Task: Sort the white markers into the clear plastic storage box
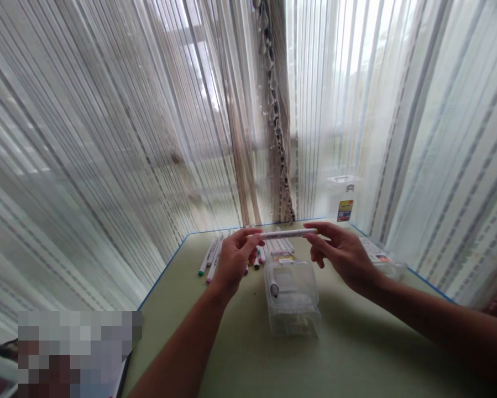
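Between my two hands a white marker [287, 234] with a yellowish end is held level, above the table. My left hand [235, 257] pinches one end of it. The other end sits between the thumb and fingers of my right hand [338, 251]. Below the marker stands a clear plastic case [294, 287], with a dark-tipped marker [274, 288] lying inside it. Several white markers [209, 257] with coloured ends lie on the table behind and beside my left hand, which partly hides them.
A green table [240, 354] with blue edging carries everything. Beyond my right hand lies another clear plastic package [387, 260]. A clear container [343, 202] with a yellow label stands at the back right. Striped sheer curtains [148, 110] hang behind. The lower left is pixelated.
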Demonstrator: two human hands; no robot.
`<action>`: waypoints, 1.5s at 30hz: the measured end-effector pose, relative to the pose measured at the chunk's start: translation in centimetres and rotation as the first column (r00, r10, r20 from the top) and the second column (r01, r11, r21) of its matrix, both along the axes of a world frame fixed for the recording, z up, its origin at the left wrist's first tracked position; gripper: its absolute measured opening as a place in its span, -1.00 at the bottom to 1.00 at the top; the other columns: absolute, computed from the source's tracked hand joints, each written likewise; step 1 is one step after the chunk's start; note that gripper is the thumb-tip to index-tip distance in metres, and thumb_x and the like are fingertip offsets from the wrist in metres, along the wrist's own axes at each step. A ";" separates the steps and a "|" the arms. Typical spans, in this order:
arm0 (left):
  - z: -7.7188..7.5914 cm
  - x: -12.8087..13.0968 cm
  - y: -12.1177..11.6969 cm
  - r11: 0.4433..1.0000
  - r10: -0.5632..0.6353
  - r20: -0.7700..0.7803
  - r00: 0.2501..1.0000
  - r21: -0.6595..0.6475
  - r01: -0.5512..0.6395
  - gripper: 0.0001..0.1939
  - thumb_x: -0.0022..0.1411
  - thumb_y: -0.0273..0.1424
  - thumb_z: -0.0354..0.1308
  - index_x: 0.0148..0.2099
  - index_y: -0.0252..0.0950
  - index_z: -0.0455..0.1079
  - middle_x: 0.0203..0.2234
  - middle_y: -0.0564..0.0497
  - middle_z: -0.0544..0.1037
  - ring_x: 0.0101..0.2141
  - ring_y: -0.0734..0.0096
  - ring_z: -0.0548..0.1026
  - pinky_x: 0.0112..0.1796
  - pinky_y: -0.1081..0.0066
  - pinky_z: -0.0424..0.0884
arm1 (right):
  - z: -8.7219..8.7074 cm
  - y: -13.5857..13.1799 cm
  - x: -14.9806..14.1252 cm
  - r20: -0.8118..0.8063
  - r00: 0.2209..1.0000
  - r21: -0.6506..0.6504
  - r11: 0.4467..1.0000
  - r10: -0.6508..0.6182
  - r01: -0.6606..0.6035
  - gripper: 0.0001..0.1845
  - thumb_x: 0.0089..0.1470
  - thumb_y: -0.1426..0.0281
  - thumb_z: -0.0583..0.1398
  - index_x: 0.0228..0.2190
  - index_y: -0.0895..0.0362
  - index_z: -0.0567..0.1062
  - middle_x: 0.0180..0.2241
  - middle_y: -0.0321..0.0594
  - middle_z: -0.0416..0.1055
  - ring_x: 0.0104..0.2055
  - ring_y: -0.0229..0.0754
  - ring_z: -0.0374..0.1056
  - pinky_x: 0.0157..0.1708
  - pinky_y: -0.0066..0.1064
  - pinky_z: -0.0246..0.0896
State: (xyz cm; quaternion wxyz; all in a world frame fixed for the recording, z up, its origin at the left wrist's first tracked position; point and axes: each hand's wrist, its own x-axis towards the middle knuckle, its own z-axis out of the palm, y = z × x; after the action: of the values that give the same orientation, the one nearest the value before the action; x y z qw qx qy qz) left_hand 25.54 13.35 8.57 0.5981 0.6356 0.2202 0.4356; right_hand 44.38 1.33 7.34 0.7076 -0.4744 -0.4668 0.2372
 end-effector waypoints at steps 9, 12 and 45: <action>-0.4 0.2 0.3 0.989 0.010 -0.078 0.997 -0.145 -0.021 -0.70 0.10 -0.31 0.26 -0.14 -0.35 0.45 -0.40 -0.01 0.53 -0.59 0.60 0.38 -0.57 0.55 0.27 | 0.2 -0.7 -0.8 0.089 0.996 0.053 0.998 0.023 -0.028 -0.66 0.03 0.28 0.37 -0.18 0.19 0.56 -0.64 -0.34 0.43 -0.66 -0.31 0.34 -0.72 -0.51 0.22; -0.4 0.3 0.3 0.988 0.007 -0.094 0.996 -0.154 -0.021 -0.70 0.11 -0.28 0.25 -0.14 -0.36 0.44 -0.39 -0.01 0.52 -0.58 0.61 0.38 -0.56 0.56 0.28 | 0.1 -0.8 -0.8 0.107 0.994 0.054 0.998 0.022 -0.028 -0.69 0.02 0.29 0.37 -0.21 0.20 0.57 -0.67 -0.35 0.41 -0.67 -0.32 0.33 -0.73 -0.53 0.18; 0.7 0.0 -0.4 0.998 -0.068 0.099 0.993 0.005 0.068 -0.68 0.12 -0.23 0.34 -0.16 -0.36 0.59 -0.45 -0.03 0.55 -0.61 0.61 0.31 -0.60 0.52 0.22 | -0.6 0.3 0.4 0.029 0.999 -0.116 0.993 0.030 -0.026 -0.60 -0.04 0.16 0.39 -0.22 0.17 0.56 -0.59 -0.37 0.38 -0.62 -0.32 0.28 -0.67 -0.47 0.22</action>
State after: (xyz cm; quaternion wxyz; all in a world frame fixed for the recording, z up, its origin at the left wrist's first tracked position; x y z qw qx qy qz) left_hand 25.55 12.91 9.26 0.6223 0.6208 0.1682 0.4461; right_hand 44.74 1.61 6.69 0.6685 -0.5114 -0.4696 0.2665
